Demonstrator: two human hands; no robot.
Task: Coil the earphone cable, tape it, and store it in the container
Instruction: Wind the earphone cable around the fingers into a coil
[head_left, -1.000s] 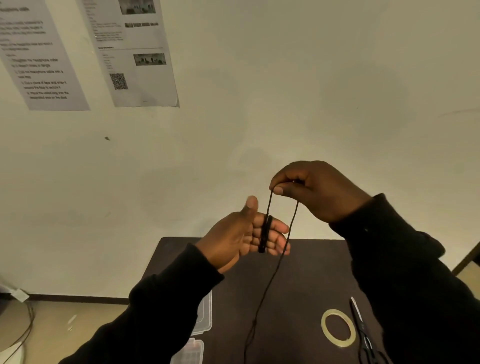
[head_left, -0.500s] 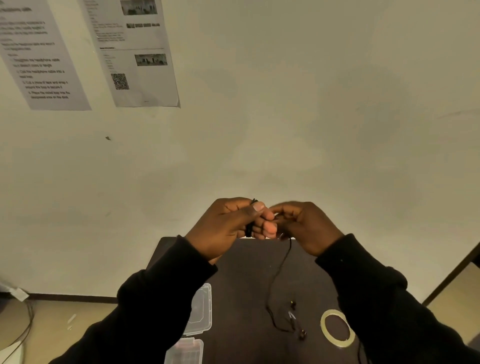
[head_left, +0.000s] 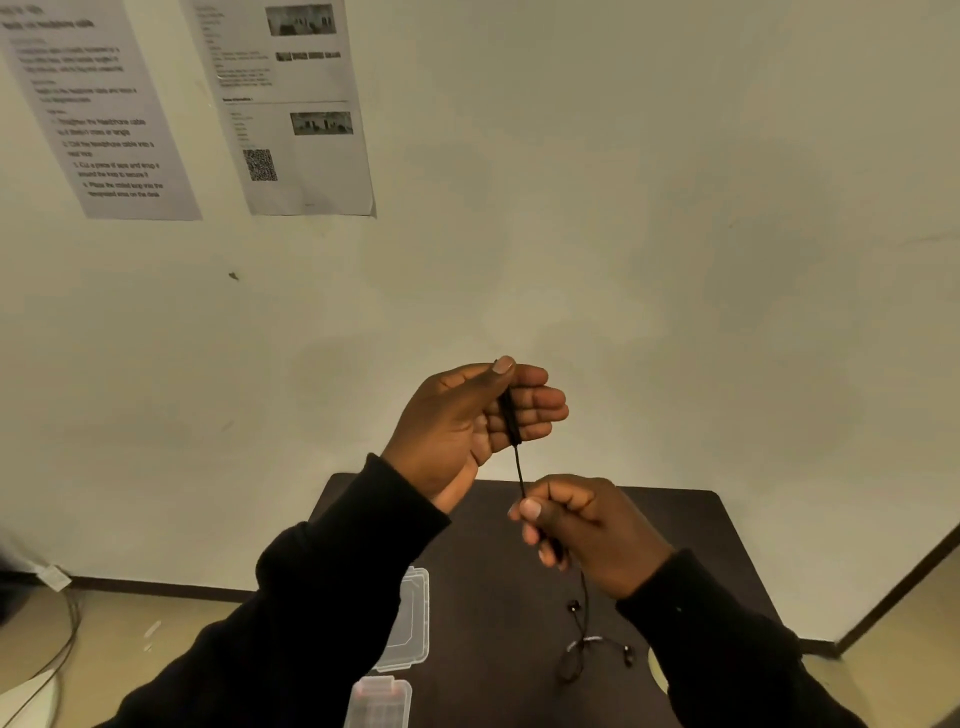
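My left hand (head_left: 467, 421) is raised in front of the wall, with turns of the black earphone cable (head_left: 519, 467) wound around its fingers and the thumb pressed on top. A taut stretch of cable runs down to my right hand (head_left: 587, 525), which pinches it above the dark table (head_left: 675, 530). The loose end with the earbuds (head_left: 576, 608) lies on the table below my right hand. A clear plastic container (head_left: 410, 618) sits open at the table's left edge. Only a sliver of the tape roll (head_left: 655, 670) shows beside my right sleeve.
A second small clear lidded box (head_left: 382, 701) lies at the table's near left. Two printed instruction sheets (head_left: 291, 104) hang on the wall above. Cables (head_left: 57, 649) trail on the floor at the left.
My hands met in front of the wall half a second ago. Since then my right hand has dropped below the left, drawing the cable taut downward. The earbud end now rests on the table.
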